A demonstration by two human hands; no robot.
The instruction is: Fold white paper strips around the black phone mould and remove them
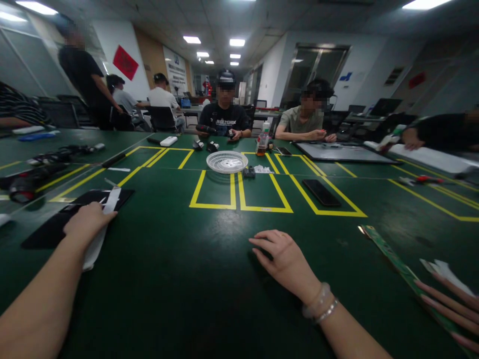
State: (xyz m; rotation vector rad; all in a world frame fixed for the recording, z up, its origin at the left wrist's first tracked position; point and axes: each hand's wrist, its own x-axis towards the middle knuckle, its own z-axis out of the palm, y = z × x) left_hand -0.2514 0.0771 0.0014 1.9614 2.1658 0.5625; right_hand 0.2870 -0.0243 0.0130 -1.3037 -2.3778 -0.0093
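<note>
On the left, my left hand [88, 222] reaches over a thin black mat [45, 232]. Its thumb lies across a long white strip [111, 200], which shows above and below the thumb; the fingertips are mostly hidden behind the hand. A thin, pale pointed piece sticks out at the strip's far end, too blurred to name. My right hand [279, 254], with two bracelets at the wrist, hovers or rests over the bare green tabletop [209, 279]. Its fingers are loosely bent and apart, with nothing in them.
Yellow tape outlines mark the table. A white plastic basket [227, 162], bottle [263, 138] and black phone [321, 192] stand ahead. Black tools [26, 187] lie left. Another person's hand [449, 304] is beside a green strip [392, 259] at right. Several people sit around.
</note>
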